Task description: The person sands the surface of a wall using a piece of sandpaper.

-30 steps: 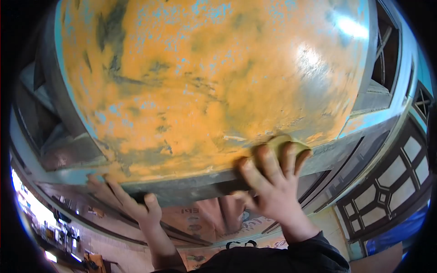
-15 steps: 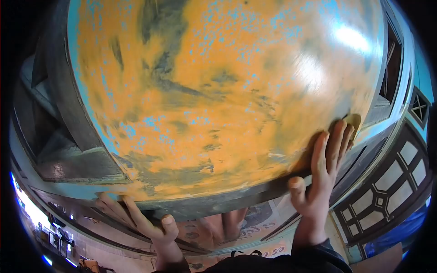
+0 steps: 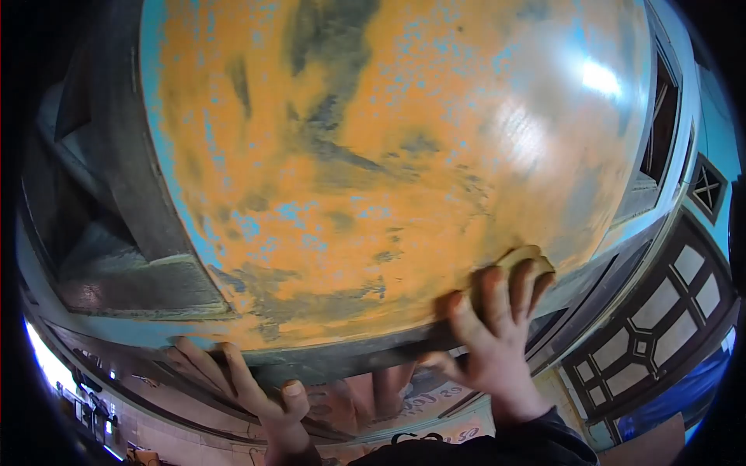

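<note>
A large curved panel point(image 3: 350, 179) fills most of the view, its orange surface worn through to blue specks and grey patches. Near its lower right edge my right hand point(image 3: 497, 334) presses a tan piece of sandpaper point(image 3: 524, 255) flat on the surface with its fingertips, fingers partly spread. Most of the sandpaper is hidden under the fingers. On the lower left, my left hand point(image 3: 249, 388) rests its fingers along the panel's bottom edge, thumb apart, holding nothing.
A dark recess with a ledge point(image 3: 140, 283) lies left of the panel, and another opening point(image 3: 660, 124) is on the right. Below hangs a printed sheet point(image 3: 427, 400) with lettering. A dark lattice-framed door or window point(image 3: 641, 342) stands at right, beside blue sheeting point(image 3: 676, 404).
My right hand has slid down and left over the panel with the sandpaper. My left hand stays at the bottom edge. The view has shifted slightly.
</note>
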Tool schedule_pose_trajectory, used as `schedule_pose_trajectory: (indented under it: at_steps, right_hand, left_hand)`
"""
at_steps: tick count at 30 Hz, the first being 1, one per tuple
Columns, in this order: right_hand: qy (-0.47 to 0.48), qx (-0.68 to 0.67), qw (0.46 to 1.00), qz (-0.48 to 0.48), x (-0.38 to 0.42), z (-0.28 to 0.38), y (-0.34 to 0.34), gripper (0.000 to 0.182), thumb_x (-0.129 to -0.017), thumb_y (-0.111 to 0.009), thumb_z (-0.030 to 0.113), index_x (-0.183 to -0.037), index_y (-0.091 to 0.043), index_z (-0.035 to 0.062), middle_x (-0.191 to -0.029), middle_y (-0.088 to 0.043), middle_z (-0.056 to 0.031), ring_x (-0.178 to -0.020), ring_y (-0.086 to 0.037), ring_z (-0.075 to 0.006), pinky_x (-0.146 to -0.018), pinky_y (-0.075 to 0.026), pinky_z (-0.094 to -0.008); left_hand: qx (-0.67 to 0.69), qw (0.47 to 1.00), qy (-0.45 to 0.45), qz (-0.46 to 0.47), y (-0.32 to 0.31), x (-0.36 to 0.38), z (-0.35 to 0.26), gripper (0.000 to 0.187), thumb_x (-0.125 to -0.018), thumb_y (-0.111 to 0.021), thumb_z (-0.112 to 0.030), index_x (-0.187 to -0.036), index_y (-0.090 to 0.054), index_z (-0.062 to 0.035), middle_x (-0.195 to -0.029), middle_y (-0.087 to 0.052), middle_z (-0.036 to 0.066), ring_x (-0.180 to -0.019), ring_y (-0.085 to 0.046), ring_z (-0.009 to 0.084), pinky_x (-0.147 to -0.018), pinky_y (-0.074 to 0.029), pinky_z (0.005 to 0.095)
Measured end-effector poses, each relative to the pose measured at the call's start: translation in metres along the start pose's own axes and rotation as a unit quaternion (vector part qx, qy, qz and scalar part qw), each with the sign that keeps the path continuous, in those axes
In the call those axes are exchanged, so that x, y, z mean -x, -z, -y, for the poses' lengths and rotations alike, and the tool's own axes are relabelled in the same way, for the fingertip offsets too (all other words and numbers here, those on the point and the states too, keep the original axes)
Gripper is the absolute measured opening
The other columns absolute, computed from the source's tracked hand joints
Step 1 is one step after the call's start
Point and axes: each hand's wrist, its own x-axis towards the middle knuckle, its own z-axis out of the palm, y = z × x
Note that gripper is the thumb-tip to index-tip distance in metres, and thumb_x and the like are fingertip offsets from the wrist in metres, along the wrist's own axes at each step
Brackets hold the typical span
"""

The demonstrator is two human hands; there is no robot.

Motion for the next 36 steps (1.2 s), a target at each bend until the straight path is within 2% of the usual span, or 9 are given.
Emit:
schedule_pose_trajectory:
  at_steps: [4, 9, 14, 20, 24, 29, 32, 33, 36]
  right_hand:
    - [-0.122, -0.052, 0.991, -0.008, -0.020, -0.020, 0.017, 0.082, -0.089, -0.046, 0.075, -0.151, -0.044, 0.0218, -0.162, -0.025, -0.0198, -0.148, -0.010, -0.0540, -0.115, 0.001, -0.0693]
    - [0.010, -0.028, 0.999, 0.032, -0.017, 0.026, 0.005, 0.076, -0.087, -0.049, 0.076, -0.148, -0.048, 0.0314, -0.158, -0.035, -0.0137, -0.146, -0.019, -0.0532, -0.113, 0.000, -0.0723]
    - [-0.077, -0.027, 0.997, -0.004, -0.042, 0.002, 0.019, 0.074, -0.089, -0.047, 0.074, -0.146, -0.050, 0.0260, -0.160, -0.031, -0.0173, -0.147, -0.015, -0.0531, -0.113, -0.001, -0.0730]
    - [0.054, 0.014, 0.998, -0.005, -0.031, 0.025, 0.001, 0.077, -0.090, -0.044, 0.074, -0.150, -0.045, 0.0265, -0.162, -0.028, -0.0143, -0.150, -0.012, -0.0489, -0.114, 0.004, -0.0711]
    - [-0.056, -0.023, 0.998, -0.018, -0.072, 0.015, 0.027, 0.074, -0.091, -0.045, 0.072, -0.147, -0.050, 0.0251, -0.159, -0.034, -0.0150, -0.149, -0.015, -0.0482, -0.116, 0.003, -0.0676]
    - [0.055, -0.013, 0.998, 0.040, -0.049, 0.054, 0.008, 0.071, -0.091, -0.042, 0.073, -0.147, -0.050, 0.0304, -0.158, -0.038, -0.0070, -0.150, -0.020, -0.0440, -0.114, -0.002, -0.0706]
    - [0.021, 0.034, 0.999, 0.034, -0.053, 0.025, 0.019, 0.071, -0.090, -0.042, 0.074, -0.146, -0.051, 0.0302, -0.159, -0.038, -0.0083, -0.149, -0.020, -0.0451, -0.114, -0.004, -0.0706]
    - [0.001, 0.028, 0.999, 0.041, -0.067, 0.016, 0.025, 0.084, -0.087, -0.045, 0.077, -0.146, -0.051, 0.0177, -0.161, -0.029, -0.0194, -0.148, -0.016, -0.0519, -0.115, -0.003, -0.0687]
    - [0.018, 0.039, 0.999, 0.005, -0.106, 0.051, 0.027, 0.085, -0.087, -0.045, 0.077, -0.150, -0.046, 0.0192, -0.161, -0.030, -0.0180, -0.149, -0.016, -0.0493, -0.116, -0.001, -0.0674]
  left_hand:
    - [0.016, 1.000, 0.000, 0.007, -0.001, 0.004, 0.005, 0.076, -0.098, -0.030, -0.061, -0.148, -0.038, -0.0040, -0.156, -0.021, 0.038, -0.145, -0.013, 0.0576, -0.113, -0.011, 0.0726]
    - [0.025, 1.000, 0.002, 0.005, 0.001, 0.000, 0.001, 0.076, -0.097, -0.033, -0.062, -0.144, -0.041, -0.0040, -0.156, -0.020, 0.038, -0.145, -0.012, 0.0589, -0.112, -0.010, 0.0740]
    - [0.033, 0.999, -0.020, 0.031, 0.009, -0.001, 0.005, 0.071, -0.096, -0.040, -0.060, -0.140, -0.045, -0.0041, -0.155, -0.021, 0.039, -0.144, -0.010, 0.0610, -0.111, -0.007, 0.0759]
    - [0.016, 0.998, -0.041, 0.054, 0.012, -0.001, 0.010, 0.076, -0.098, -0.037, -0.061, -0.146, -0.043, -0.0027, -0.158, -0.018, 0.035, -0.147, -0.007, 0.0564, -0.114, -0.005, 0.0705]
    - [0.039, 0.995, -0.058, 0.077, 0.019, -0.004, 0.014, 0.075, -0.097, -0.039, -0.062, -0.145, -0.045, -0.0046, -0.159, -0.019, 0.034, -0.147, -0.006, 0.0573, -0.113, -0.004, 0.0709]
    - [0.025, 0.994, -0.058, 0.087, 0.020, -0.012, 0.015, 0.073, -0.096, -0.042, -0.059, -0.143, -0.048, -0.0039, -0.158, -0.022, 0.033, -0.147, -0.005, 0.0573, -0.112, 0.002, 0.0718]
    - [0.010, 0.994, -0.064, 0.083, 0.023, -0.016, 0.027, 0.072, -0.095, -0.044, -0.058, -0.141, -0.051, -0.0033, -0.159, -0.024, 0.031, -0.148, -0.005, 0.0561, -0.111, 0.007, 0.0718]
    - [0.007, 0.995, -0.061, 0.078, 0.024, -0.018, 0.028, 0.072, -0.095, -0.044, -0.058, -0.141, -0.052, -0.0033, -0.159, -0.024, 0.031, -0.148, -0.005, 0.0554, -0.111, 0.008, 0.0717]
    - [0.002, 0.996, -0.057, 0.075, 0.025, -0.028, 0.024, 0.072, -0.095, -0.043, -0.058, -0.141, -0.052, -0.0033, -0.159, -0.025, 0.029, -0.149, -0.005, 0.0536, -0.110, 0.011, 0.0715]
